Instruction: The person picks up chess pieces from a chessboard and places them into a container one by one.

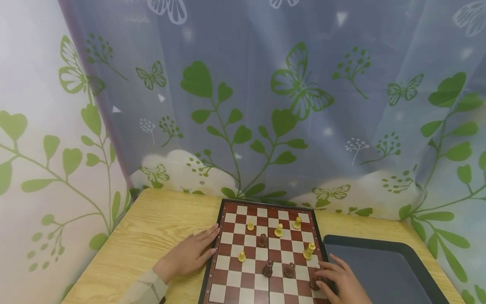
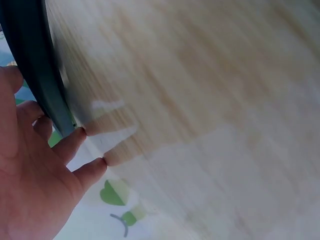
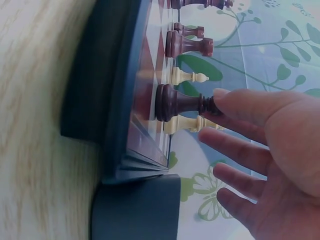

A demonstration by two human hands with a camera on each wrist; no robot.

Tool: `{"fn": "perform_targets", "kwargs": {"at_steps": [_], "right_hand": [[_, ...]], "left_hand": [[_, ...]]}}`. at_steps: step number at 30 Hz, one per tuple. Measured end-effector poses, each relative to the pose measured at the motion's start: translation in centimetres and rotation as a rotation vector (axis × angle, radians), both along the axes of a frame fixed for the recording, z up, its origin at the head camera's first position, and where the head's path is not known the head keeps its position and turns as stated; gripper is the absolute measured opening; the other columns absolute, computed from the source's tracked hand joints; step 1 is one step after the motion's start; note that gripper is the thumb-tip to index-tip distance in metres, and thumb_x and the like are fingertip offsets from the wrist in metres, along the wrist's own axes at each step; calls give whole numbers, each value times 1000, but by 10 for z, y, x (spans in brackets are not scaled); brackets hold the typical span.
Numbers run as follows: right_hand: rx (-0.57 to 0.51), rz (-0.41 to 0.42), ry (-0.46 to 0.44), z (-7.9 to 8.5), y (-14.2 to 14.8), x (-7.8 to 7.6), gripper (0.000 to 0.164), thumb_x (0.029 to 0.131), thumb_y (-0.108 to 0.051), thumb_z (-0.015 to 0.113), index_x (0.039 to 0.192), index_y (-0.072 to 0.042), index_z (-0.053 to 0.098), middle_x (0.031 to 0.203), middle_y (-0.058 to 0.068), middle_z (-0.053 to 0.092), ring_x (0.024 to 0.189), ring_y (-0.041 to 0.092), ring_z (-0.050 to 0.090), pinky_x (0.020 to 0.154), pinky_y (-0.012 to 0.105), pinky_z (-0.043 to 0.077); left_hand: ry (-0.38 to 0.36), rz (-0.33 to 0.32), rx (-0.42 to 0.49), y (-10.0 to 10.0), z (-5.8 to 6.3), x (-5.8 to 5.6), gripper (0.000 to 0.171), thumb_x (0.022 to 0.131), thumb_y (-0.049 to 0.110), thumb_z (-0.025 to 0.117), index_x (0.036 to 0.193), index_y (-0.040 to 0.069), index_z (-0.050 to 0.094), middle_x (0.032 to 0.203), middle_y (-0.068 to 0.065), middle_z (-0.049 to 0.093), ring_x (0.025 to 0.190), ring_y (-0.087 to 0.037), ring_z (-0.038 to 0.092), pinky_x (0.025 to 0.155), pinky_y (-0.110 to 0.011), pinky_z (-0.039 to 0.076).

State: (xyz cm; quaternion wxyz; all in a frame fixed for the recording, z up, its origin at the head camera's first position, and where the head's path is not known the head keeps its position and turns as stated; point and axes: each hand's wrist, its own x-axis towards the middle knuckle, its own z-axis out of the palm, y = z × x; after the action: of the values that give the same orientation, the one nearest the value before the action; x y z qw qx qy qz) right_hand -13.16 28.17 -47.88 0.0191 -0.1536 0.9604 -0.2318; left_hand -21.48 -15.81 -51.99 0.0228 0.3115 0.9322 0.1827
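At the right edge of the chessboard [image 1: 233, 278], my right hand [image 1: 339, 278] pinches the top of a dark brown chess piece [image 3: 182, 104] between thumb and index finger. That piece stands upright with its base at the board; its head is hidden by the fingers. My left hand [image 1: 187, 254] rests against the board's left edge, fingers extended. Among the other pieces are a dark rook [image 1: 262, 240], two more dark pieces [image 1: 267, 268] near the centre, and several pale yellow ones, including a tall piece [image 1: 309, 251] beyond my right hand and a pawn [image 1: 241, 256] on the left.
A dark tray [image 1: 376, 264] lies on the wooden table [image 1: 163, 219] beside the board's right edge. Behind the table hangs a curtain [image 1: 243, 105] printed with leaves and butterflies.
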Motion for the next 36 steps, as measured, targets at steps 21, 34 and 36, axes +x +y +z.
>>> {"fn": "perform_targets", "kwargs": {"at_steps": [21,34,36], "right_hand": [[54,-45,152,5,-8,4,5,88,-24,79,92,-24,77,110,-1,72,120,40,58,100,54,51],[37,-73,463,-2,-5,14,19,74,-13,89,85,-22,78,97,-6,73,105,34,63,89,52,56],[32,-89,466,-4,-5,16,18,74,-12,89,86,-21,78,97,-5,73,105,34,63,89,52,55]], "left_hand": [[-9,1,17,2,3,-2,60,111,41,37,161,9,29,168,-8,25,146,-39,40,110,-70,35],[-10,-8,14,0,-1,-2,60,111,42,37,161,10,30,168,-8,25,146,-38,39,110,-71,35],[-8,-8,10,-2,-2,-2,60,111,42,37,161,10,30,168,-8,25,146,-38,40,110,-70,35]]}}
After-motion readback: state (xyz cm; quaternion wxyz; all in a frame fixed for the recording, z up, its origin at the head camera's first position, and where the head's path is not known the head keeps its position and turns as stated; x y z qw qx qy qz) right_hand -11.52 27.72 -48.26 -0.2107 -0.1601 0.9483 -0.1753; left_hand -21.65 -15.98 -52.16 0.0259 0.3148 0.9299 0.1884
